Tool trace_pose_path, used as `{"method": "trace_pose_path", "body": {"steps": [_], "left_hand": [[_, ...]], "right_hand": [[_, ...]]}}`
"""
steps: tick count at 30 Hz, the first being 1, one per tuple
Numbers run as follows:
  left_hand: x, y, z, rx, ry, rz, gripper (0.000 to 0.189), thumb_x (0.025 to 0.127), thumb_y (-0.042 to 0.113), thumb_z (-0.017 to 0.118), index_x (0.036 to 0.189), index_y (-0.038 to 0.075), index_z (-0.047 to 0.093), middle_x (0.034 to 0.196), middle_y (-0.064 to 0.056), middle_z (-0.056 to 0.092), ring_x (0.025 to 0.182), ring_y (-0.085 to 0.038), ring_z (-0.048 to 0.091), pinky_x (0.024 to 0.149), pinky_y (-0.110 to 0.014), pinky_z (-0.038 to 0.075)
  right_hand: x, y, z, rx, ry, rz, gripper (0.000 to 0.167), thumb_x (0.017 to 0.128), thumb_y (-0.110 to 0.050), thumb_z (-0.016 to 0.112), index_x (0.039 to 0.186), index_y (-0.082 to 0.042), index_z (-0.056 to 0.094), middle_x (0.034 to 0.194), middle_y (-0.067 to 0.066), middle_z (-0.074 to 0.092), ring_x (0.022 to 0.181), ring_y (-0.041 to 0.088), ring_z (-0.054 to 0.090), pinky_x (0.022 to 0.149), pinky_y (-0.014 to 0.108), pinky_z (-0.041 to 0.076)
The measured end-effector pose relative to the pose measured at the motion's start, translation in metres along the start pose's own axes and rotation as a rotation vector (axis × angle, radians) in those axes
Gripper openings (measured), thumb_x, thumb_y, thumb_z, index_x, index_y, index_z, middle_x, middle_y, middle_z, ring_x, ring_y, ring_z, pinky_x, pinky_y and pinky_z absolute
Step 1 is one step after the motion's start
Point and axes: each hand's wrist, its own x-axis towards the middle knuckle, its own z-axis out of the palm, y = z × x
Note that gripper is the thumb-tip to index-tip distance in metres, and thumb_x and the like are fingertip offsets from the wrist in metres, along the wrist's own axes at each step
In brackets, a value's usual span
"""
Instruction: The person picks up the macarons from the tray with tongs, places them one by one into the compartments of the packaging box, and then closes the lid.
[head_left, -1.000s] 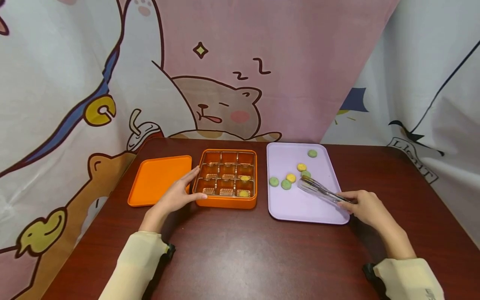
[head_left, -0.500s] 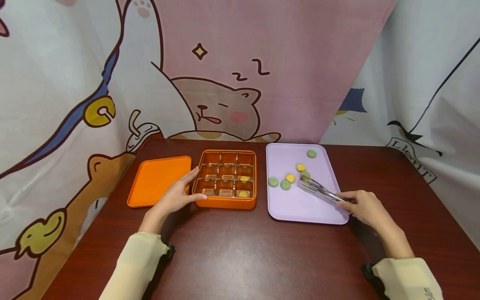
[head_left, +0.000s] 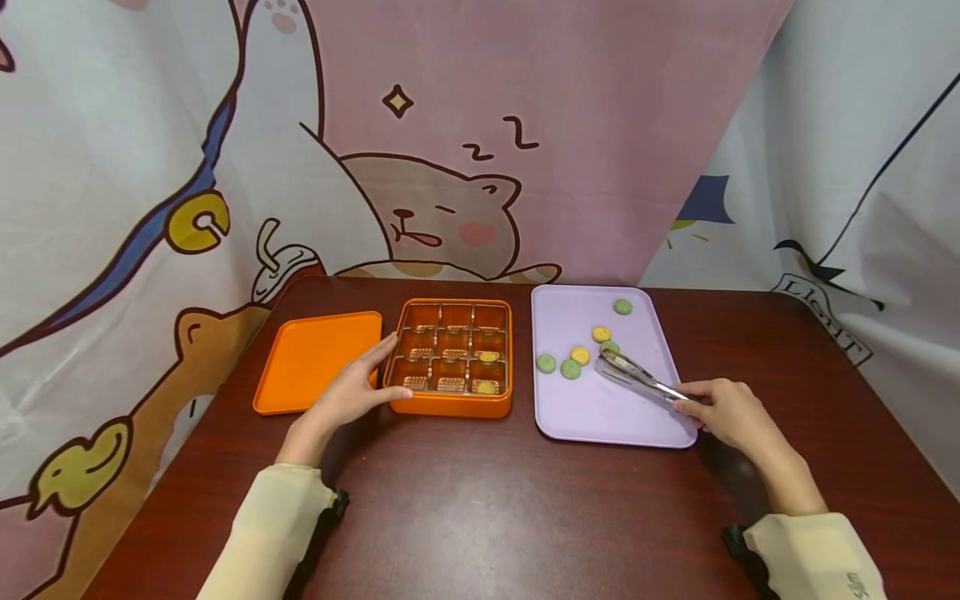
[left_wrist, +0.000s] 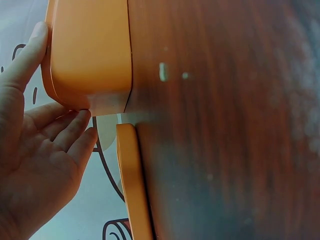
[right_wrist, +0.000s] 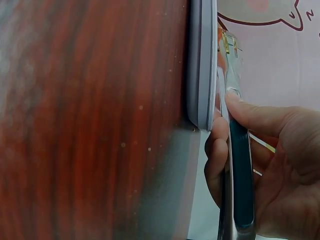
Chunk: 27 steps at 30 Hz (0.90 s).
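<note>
The left hand [head_left: 343, 402] is spread wide, touching the orange box [head_left: 450, 407] at its 8 o'clock corner. The right hand [head_left: 735, 417] pinches the tongs [head_left: 655, 384] by the tray [head_left: 607, 421]'s 4 o'clock corner, tips toward 10 o'clock, at 1 of 4 green discs [head_left: 571, 369]; whether they touch, I cannot tell. 2 yellow discs [head_left: 580, 356] lie on the tray, 2 in the box at 3 and 5 o'clock. A lid [head_left: 322, 354] lies at the box's 9 o'clock.
</note>
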Motion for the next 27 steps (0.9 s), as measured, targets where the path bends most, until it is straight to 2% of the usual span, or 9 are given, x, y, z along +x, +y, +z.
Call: {"method": "trace_pose_path", "body": {"steps": [11,23,27], "left_hand": [[0.0009,-0.0015,0.0002,0.002,-0.002,0.002,0.096,0.087,0.037,0.077,0.16,0.009,0.023,0.167,-0.012,0.019,0.153,-0.04,0.019,0.12,-0.063,0.021],[0.0003,-0.0011,0.0,-0.002,-0.002,-0.003,0.095,0.086,0.038,0.077,0.16,0.012,0.023,0.168,-0.01,0.019,0.153,-0.039,0.019,0.12,-0.063,0.022],[0.0005,-0.0012,0.0003,-0.005,-0.002,0.0,0.095,0.087,0.036,0.077,0.16,0.012,0.022,0.168,-0.01,0.019,0.153,-0.039,0.02,0.12,-0.063,0.023]], "right_hand": [[0.0016,0.0012,0.0009,0.003,0.013,-0.002,0.034,0.091,-0.016,0.071,0.117,0.006,0.07,0.062,-0.001,0.06,0.06,0.013,0.051,0.053,0.026,0.035],[0.0007,-0.001,0.0,0.037,0.003,-0.009,0.032,0.092,-0.013,0.069,0.117,0.007,0.07,0.067,0.0,0.063,0.064,0.015,0.056,0.053,0.025,0.04],[0.0004,-0.0019,-0.0001,0.032,0.023,-0.006,0.032,0.092,-0.014,0.07,0.117,0.006,0.07,0.067,0.001,0.064,0.064,0.014,0.056,0.053,0.025,0.04]]}}
